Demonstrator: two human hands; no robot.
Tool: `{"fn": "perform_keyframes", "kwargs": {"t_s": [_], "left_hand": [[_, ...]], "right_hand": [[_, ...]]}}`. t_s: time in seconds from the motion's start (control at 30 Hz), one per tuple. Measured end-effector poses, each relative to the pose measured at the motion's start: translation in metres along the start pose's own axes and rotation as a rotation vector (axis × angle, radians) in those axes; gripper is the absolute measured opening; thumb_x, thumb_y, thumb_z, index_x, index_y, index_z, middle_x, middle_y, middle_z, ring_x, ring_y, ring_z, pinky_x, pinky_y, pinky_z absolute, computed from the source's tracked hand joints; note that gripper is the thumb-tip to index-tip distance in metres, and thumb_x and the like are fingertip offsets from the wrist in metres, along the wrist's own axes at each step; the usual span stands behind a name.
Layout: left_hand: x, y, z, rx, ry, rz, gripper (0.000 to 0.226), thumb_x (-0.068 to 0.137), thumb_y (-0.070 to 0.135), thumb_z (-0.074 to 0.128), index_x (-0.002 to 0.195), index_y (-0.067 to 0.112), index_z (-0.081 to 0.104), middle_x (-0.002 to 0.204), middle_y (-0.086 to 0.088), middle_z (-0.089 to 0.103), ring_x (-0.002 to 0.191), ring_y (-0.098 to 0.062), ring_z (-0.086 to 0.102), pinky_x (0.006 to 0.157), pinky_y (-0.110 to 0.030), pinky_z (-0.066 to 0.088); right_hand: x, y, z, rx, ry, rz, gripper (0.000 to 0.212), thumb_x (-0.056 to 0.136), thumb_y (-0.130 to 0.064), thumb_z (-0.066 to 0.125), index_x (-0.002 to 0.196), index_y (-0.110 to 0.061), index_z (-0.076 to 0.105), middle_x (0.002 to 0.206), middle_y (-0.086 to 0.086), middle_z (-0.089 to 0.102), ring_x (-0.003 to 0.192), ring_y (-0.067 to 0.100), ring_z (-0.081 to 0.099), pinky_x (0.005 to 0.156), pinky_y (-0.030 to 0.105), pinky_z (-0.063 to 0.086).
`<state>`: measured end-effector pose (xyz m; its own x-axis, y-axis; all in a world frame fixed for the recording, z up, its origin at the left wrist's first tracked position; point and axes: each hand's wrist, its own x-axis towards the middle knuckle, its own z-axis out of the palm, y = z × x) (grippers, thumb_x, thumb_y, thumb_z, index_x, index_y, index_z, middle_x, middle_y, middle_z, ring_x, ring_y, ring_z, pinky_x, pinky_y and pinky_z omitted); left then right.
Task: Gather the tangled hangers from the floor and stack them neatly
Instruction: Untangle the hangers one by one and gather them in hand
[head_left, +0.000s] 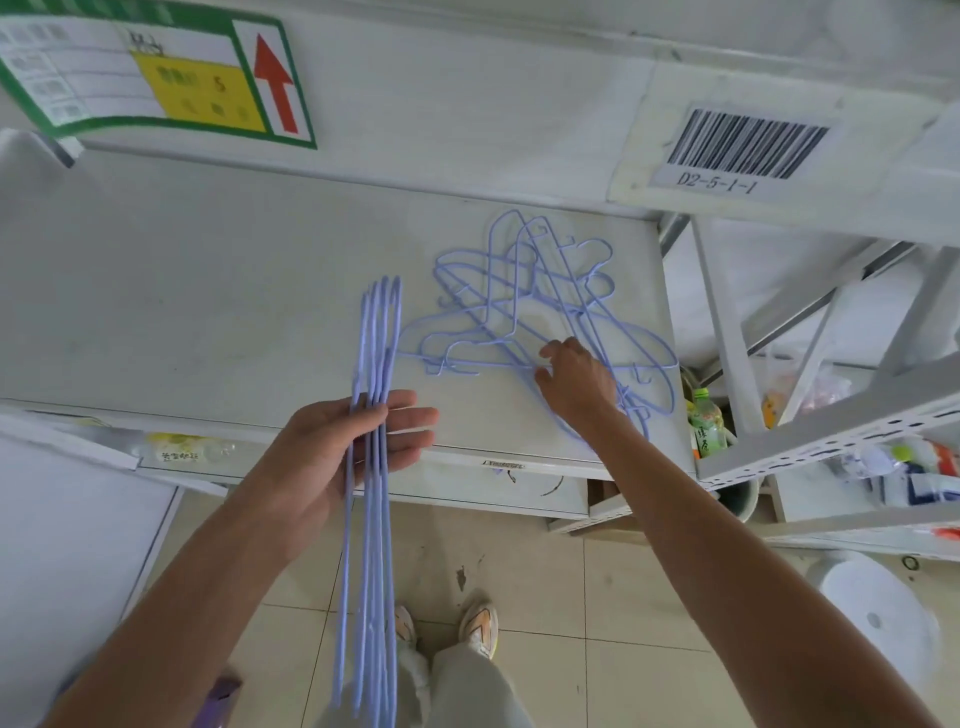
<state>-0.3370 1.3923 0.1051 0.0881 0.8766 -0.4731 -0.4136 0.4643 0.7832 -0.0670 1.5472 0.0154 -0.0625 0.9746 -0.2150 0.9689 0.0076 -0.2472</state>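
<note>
A person is standing at a white shelf surface (208, 291), looking down at both bare arms reaching over it. The left hand (337, 447) is hovering at the near edge of the shelf surface, palm turned inward, with the thumb curling over a bundle of stacked hangers (371, 519). The fingers (410, 421) behind the bundle are lying nearly straight, so the thumb is pinning the thin lilac wires against them. The bundle is standing on edge, aligned side by side, its far end poking over the shelf surface and its near end hanging down past the edge toward the tiled floor (597, 597).

To the right of that bundle, a tangled pile of hangers (524, 306) in the same lilac colour is lying flat on the shelf surface, hooks and shoulders crossing in all directions. The right hand (576, 379) is resting on the near right part of this pile, fingers bent and pinching at a wire; exactly which hanger it is gripping cannot be told.

Beyond the right end of the shelf surface, a green drink bottle (707, 423) is standing upright. On the wall behind the shelf surface are a barcode label (748, 148) and a sign with a red arrow (275, 85). Below the shelf surface, 2 shoes (478, 626) are showing on the floor.
</note>
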Motion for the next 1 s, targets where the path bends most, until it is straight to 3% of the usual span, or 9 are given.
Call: {"fn": "perform_keyframes", "kwargs": {"t_s": [0.17,0.3,0.4,0.53,0.77,0.83,1.0], "left_hand": [[-0.010,0.000,-0.001,0.034,-0.007,0.032,0.040,0.095,0.020,0.053,0.127,0.001,0.067,0.121,-0.022,0.076,0.110,-0.037,0.075,0.080,-0.033,0.064],[-0.016,0.002,0.000,0.042,0.033,0.062,0.041,0.094,0.022,0.053,0.126,0.001,0.067,0.119,-0.020,0.077,0.109,-0.036,0.076,0.079,-0.031,0.065],[-0.022,0.005,0.000,0.052,0.037,0.081,0.037,0.101,0.019,0.049,0.128,0.001,0.067,0.120,-0.019,0.077,0.110,-0.035,0.075,0.080,-0.031,0.065],[-0.025,0.009,0.000,0.061,0.051,0.085,0.032,0.108,0.014,0.044,0.125,0.003,0.069,0.120,-0.019,0.078,0.110,-0.033,0.076,0.081,-0.030,0.065],[-0.039,0.023,-0.001,0.137,-0.022,0.039,0.030,0.094,0.029,0.063,0.116,0.016,0.079,0.118,-0.019,0.078,0.108,-0.037,0.076,0.080,-0.033,0.065],[-0.043,0.027,-0.001,0.135,-0.024,0.062,0.028,0.095,0.026,0.063,0.115,0.015,0.080,0.117,-0.019,0.078,0.107,-0.036,0.076,0.080,-0.033,0.065],[-0.045,0.035,-0.004,0.161,0.006,0.101,0.024,0.103,0.015,0.057,0.116,0.006,0.076,0.115,-0.019,0.079,0.106,-0.034,0.077,0.079,-0.032,0.065]], "right_hand": [[0.029,-0.009,0.012,-0.082,0.004,-0.062,0.029,0.096,-0.041,0.056,0.110,-0.020,0.069,0.115,0.008,0.063,0.104,0.035,0.066,0.074,0.036,0.040],[0.031,-0.006,0.012,-0.077,0.117,-0.052,0.024,0.098,-0.032,0.055,0.104,-0.017,0.073,0.107,0.010,0.069,0.099,0.038,0.069,0.074,0.037,0.048],[0.023,-0.003,-0.001,-0.102,0.199,-0.016,0.026,0.097,-0.030,0.052,0.103,-0.011,0.069,0.100,0.017,0.071,0.094,0.041,0.069,0.071,0.039,0.049],[0.008,0.001,-0.031,-0.151,0.310,-0.028,0.025,0.102,-0.028,0.050,0.103,-0.007,0.063,0.091,0.021,0.070,0.085,0.044,0.069,0.062,0.037,0.039],[-0.051,0.004,-0.095,-0.348,0.431,-0.030,0.012,0.102,-0.015,0.056,0.091,-0.011,0.055,0.068,0.011,0.065,0.063,0.037,0.069,0.052,0.029,0.032],[-0.068,0.009,-0.107,-0.383,0.489,-0.006,0.019,0.097,-0.008,0.059,0.081,-0.013,0.050,0.062,0.010,0.062,0.056,0.036,0.067,0.050,0.028,0.029],[-0.063,0.031,-0.125,-0.400,0.504,0.077,0.012,0.099,-0.012,0.058,0.089,-0.004,0.059,0.077,0.021,0.068,0.073,0.045,0.070,0.058,0.035,0.036]]}}
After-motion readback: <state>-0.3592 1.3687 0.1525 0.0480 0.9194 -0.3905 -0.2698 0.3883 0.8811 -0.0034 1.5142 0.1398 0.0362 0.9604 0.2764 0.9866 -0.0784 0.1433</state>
